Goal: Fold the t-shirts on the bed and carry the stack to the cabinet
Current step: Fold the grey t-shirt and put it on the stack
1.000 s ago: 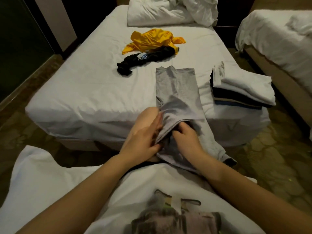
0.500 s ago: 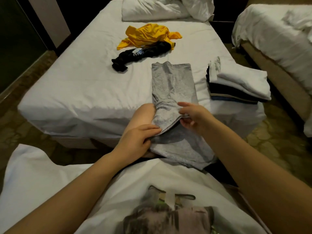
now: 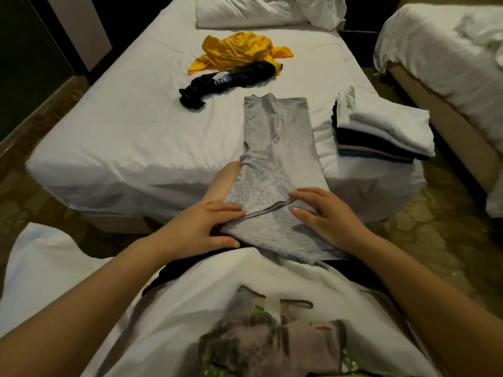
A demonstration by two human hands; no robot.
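Grey t-shirt [image 3: 277,137]: folded into a long strip, far end flat on the bed [image 3: 122,131], near end hanging off the foot edge onto the person's lap.
Left hand [image 3: 201,227]: fingers straight, laid on the doubled hem.
Right hand [image 3: 326,216]: fingers spread flat, pressing the same fold.
Risk: if either palm lifts, the overhanging half could slide floorward and pull the fold open.
Room: bare sheet lies left; the folded stack [image 3: 386,137] sits close on the right, near the corner.

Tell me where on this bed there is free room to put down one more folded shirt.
Widest bare sheet: left of the grey t-shirt, nearer than the black shirt. A narrow strip lies between it and the folded stack. Crowded around the yellow shirt and pillows.
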